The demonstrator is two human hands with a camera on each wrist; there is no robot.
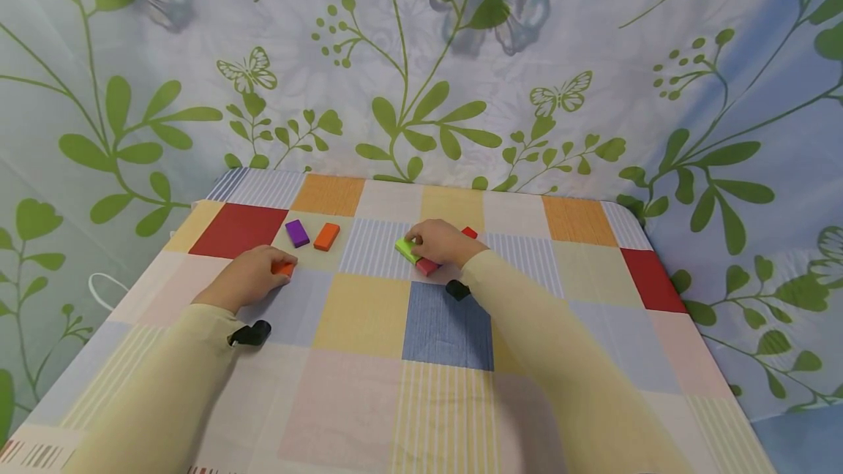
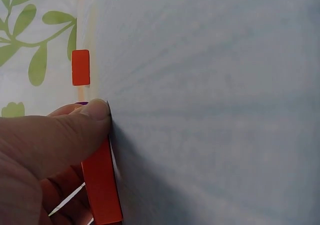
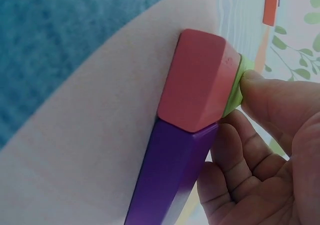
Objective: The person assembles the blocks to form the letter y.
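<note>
At the left, my left hand (image 1: 240, 278) holds an orange block (image 1: 285, 269) low over the cloth. The left wrist view shows the thumb (image 2: 75, 130) on this block (image 2: 103, 185), with fingers curled behind it. My right hand (image 1: 440, 242) pinches a lime green block (image 1: 405, 249) between thumb and fingers. Beside the green block is a pink block (image 1: 426, 267); in the right wrist view a purple block (image 3: 170, 170) adjoins the pink one (image 3: 197, 80). A red block (image 1: 469, 232) shows partly behind the right hand.
A purple block (image 1: 297, 233) and another orange block (image 1: 326, 237) lie apart, beyond the left hand. The patchwork tablecloth (image 1: 369, 313) covers the table, whose far edge meets a leaf-printed curtain (image 1: 395, 57). A white cable loop (image 1: 99, 287) hangs by the left edge.
</note>
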